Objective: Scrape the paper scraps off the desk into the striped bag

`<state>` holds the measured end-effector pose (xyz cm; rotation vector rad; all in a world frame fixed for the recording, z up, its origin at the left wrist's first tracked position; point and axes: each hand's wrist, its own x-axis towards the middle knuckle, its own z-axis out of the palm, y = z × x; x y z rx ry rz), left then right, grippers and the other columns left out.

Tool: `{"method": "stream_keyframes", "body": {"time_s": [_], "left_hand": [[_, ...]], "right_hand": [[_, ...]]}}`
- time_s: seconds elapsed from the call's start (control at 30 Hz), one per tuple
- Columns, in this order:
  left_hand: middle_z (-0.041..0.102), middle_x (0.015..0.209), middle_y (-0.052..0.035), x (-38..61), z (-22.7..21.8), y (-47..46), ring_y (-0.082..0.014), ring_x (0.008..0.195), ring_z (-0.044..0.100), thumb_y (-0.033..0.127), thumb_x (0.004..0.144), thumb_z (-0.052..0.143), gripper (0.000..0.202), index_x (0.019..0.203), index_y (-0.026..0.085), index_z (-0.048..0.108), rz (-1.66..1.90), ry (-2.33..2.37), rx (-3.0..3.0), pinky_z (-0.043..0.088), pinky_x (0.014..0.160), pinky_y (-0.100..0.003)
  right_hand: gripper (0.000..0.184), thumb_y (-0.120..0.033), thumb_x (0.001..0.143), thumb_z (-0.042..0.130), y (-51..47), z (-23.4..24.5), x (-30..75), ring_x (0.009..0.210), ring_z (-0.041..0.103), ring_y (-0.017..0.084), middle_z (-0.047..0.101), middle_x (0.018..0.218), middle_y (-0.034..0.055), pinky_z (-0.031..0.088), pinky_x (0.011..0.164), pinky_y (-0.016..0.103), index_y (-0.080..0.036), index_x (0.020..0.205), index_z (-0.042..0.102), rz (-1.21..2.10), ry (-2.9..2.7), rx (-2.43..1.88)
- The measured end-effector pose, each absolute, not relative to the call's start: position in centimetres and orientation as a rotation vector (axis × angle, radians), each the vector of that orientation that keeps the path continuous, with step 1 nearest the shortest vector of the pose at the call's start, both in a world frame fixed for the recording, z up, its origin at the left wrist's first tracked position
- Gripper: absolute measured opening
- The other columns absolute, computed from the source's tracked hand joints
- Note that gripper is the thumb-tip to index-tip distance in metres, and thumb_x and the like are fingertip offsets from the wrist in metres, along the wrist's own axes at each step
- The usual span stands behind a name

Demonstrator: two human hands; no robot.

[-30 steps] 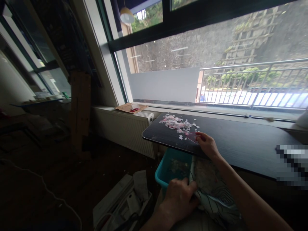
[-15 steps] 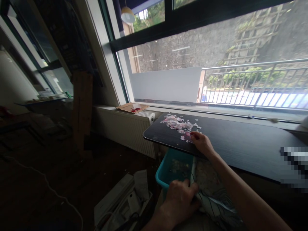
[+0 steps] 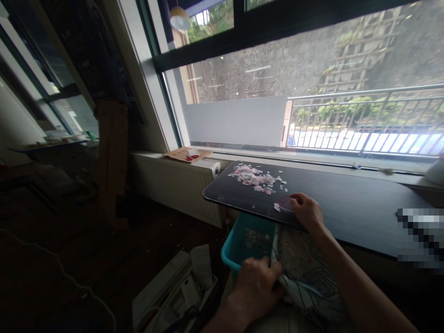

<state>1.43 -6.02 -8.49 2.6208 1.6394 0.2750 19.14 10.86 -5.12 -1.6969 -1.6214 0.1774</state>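
My right hand point(image 3: 307, 210) is closed in a pinch over the dark tabletop point(image 3: 347, 199). Its fingertips grip a thin, see-through pinkish piece point(image 3: 286, 201), whose kind I cannot make out. By that piece's left edge lie a few small paper bits point(image 3: 276, 207). Farther back is a loose pile of small white and pink paper scraps point(image 3: 249, 175). Below the table, my left hand point(image 3: 255, 282) is closed on the edge of a patterned cloth bag point(image 3: 294, 282), right against a turquoise bin point(image 3: 231, 259). Small bits lie inside the bin.
A white radiator point(image 3: 180, 185) stands left of the table, with red-handled scissors point(image 3: 192, 157) on brown paper above it. An open box point(image 3: 173, 291) sits on the floor, and a white cable point(image 3: 58, 263) runs at left. Something pixelated point(image 3: 421, 236) covers the table's right side.
My right hand has moved right, away from the pile, with the thin piece. A few paper bits now lie apart from the pile near it. My left hand keeps its hold.
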Motion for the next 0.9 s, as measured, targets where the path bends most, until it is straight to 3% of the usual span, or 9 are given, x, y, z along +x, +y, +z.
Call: {"method": "stream_keyframes", "body": {"time_s": [0.33, 0.5, 0.67, 0.9], "left_hand": [[0.060, 0.083, -0.0012, 1.5, -8.2, -6.0, -0.0220, 0.074, 0.058, 0.035, 0.081, 0.057, 0.017, 0.094, 0.025, 0.056, 0.261, 1.652, 2.627, 0.043, 0.065, -0.031], [0.060, 0.083, -0.0008, 1.5, -8.5, -5.9, -0.0212, 0.074, 0.058, 0.035, 0.081, 0.058, 0.016, 0.092, 0.024, 0.056, 0.269, 1.658, 2.628, 0.042, 0.065, -0.030], [0.059, 0.084, -0.0006, 1.5, -8.6, -5.9, -0.0206, 0.075, 0.058, 0.034, 0.081, 0.057, 0.015, 0.093, 0.024, 0.055, 0.288, 1.657, 2.622, 0.040, 0.065, -0.029], [0.059, 0.083, -0.0001, 1.3, -8.6, -5.8, -0.0199, 0.073, 0.057, 0.034, 0.082, 0.056, 0.013, 0.089, 0.024, 0.055, 0.295, 1.645, 2.620, 0.038, 0.063, -0.028]], "right_hand": [[0.040, -0.038, 0.069, 0.051, 9.2, -6.0, 23.4, 0.059, 0.055, 0.016, 0.063, 0.064, 0.0013, 0.042, 0.060, 0.028, -0.018, 0.097, 0.071, 0.407, -1.547, -1.499], [0.035, -0.035, 0.070, 0.050, 9.3, -6.0, 23.2, 0.054, 0.051, 0.014, 0.058, 0.057, -0.0006, 0.040, 0.056, 0.027, -0.018, 0.089, 0.072, 0.384, -1.585, -1.492], [0.038, -0.037, 0.069, 0.052, 9.3, -6.1, 23.1, 0.059, 0.055, 0.015, 0.064, 0.066, 0.0012, 0.042, 0.059, 0.027, -0.018, 0.096, 0.071, 0.468, -1.623, -1.392], [0.034, -0.034, 0.070, 0.049, 8.9, -5.6, 22.9, 0.061, 0.056, 0.017, 0.064, 0.064, 0.0022, 0.042, 0.061, 0.028, -0.019, 0.088, 0.073, 0.302, -1.467, -1.540]]}}
